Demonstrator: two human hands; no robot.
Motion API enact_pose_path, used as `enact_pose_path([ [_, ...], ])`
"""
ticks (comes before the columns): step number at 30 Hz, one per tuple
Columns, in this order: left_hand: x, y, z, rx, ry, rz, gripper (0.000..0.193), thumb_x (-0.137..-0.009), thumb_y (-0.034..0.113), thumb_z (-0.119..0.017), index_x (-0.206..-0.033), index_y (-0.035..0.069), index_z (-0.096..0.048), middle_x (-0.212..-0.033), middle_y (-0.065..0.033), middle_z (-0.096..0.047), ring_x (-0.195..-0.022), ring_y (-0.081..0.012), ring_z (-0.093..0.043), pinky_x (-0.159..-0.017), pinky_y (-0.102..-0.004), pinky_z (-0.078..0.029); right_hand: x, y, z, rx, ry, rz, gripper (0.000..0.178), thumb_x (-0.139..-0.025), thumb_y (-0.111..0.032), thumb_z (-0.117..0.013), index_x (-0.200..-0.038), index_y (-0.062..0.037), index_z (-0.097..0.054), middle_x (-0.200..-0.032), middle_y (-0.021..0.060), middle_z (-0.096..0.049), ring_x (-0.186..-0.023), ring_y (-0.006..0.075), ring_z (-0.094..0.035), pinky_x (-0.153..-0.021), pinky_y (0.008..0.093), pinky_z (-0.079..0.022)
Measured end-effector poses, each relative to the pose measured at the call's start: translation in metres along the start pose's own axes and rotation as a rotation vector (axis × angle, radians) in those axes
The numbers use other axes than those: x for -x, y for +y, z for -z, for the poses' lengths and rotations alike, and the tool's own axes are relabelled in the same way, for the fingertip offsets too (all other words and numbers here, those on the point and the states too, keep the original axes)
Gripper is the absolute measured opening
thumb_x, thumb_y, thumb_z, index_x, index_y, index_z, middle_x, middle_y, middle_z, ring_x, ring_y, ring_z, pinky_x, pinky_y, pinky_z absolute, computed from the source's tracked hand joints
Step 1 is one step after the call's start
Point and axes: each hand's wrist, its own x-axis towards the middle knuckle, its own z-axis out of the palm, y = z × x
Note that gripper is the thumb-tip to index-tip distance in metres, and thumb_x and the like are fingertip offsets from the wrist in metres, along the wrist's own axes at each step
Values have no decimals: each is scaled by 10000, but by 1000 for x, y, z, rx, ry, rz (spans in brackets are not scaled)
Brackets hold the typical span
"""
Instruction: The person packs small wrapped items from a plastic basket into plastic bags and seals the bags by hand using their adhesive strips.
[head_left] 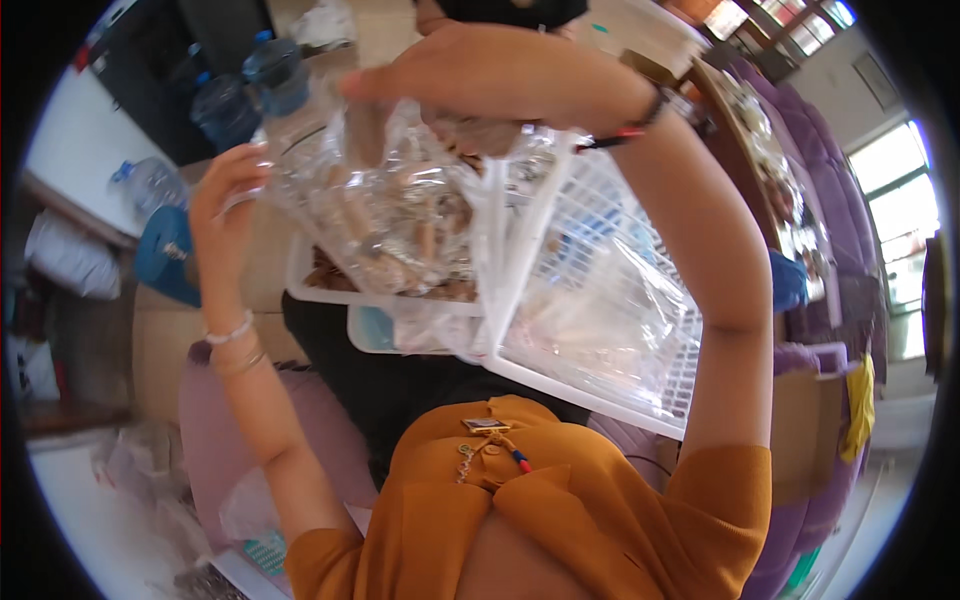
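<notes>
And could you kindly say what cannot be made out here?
Head view:
Bare right hand: outline blurred.
Tan pieces, whether inside or beneath the clear crinkled plastic bag: glare.
White plastic lattice basket: floor partly under clear plastic.
Person in black: cut off by top edge.

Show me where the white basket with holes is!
In the head view, the white basket is right of centre, just right of the clear plastic bag, partly hidden by the right forearm.

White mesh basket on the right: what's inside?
Clear plastic lies in the white mesh basket; a blurred blue patch shows farther back. Whatever lies beneath the plastic is covered.
</notes>
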Motion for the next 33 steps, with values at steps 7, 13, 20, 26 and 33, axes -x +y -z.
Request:
enact_pose_path([
  [7, 4, 2, 17, 106, -26, 18, 295, -636, -169, -413, -852, -31, -561, -1042, -100, -551, -854, -160, -565, -764, -235, -457, -71, -21, -34, 144, 23, 237, 541, -827, -467, -442, -831, 59, -569, -634, 89, -550, -576, 165, -528, -582, 267, -431],
  [13, 2, 0, 16, 104, -34, 12, 317, -612, -178, -388, -848, -47, -554, -1047, -101, -544, -845, -163, -563, -772, -240, -450, -99, -7, -56, 238, 282, 174, 376, -814, -321, -469, -859, 34, -586, -672, 117, -610, -606, 164, -597, -549, 280, -456],
  [20, 7, 1, 17, 188, -1, 38, 340, -603, -182, -367, -851, -45, -555, -1061, -98, -536, -839, -166, -563, -791, -252, -442, -89, -12, -52, 266, 297, 188, 283, -801, -262, -501, -868, -5, -601, -657, 96, -617, -588, 167, -596, -529, 296, -465],
  [26, 6, -18, 12, 34, -16, -5, 320, -669, -132, -384, -881, 4, -582, -1081, -89, -545, -904, -167, -561, -807, -266, -444, -11, -19, -19, 205, 718, 457, 232, -779, -175, -530, -798, 52, -575, -626, 125, -581, -537, 152, -541, -522, 271, -445],
  [33, 19, -59, 37, 53, -15, -37, 145, -808, -25, -476, -919, -5, -567, -1168, -139, -505, -978, -195, -542, -845, -271, -425, 142, 111, 17, 1085, 260, -124, 176, -782, -143, -483, -737, -24, -605, -584, 80, -565, -508, 198, -555, -506, 301, -457],
])
